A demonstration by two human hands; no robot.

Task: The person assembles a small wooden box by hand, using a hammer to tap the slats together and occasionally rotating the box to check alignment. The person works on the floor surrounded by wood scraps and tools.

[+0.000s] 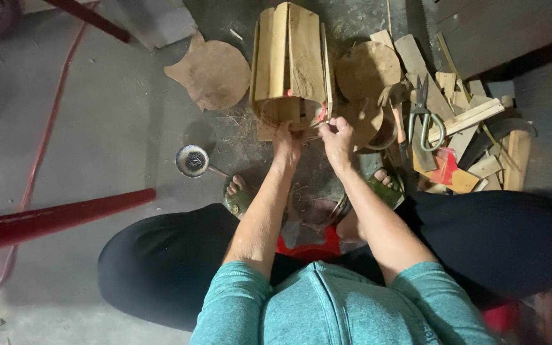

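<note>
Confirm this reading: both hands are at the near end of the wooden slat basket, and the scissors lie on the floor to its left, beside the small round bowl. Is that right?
Not quite. In the head view the scissors lie to the right of the wooden slat basket, on the pile of wood offcuts, not beside the small round bowl. The rest holds: left hand and right hand are both at the basket's near end.

dusty grey concrete floor (110,128), dim light, red hose (46,137), dark plank (499,29)
</note>
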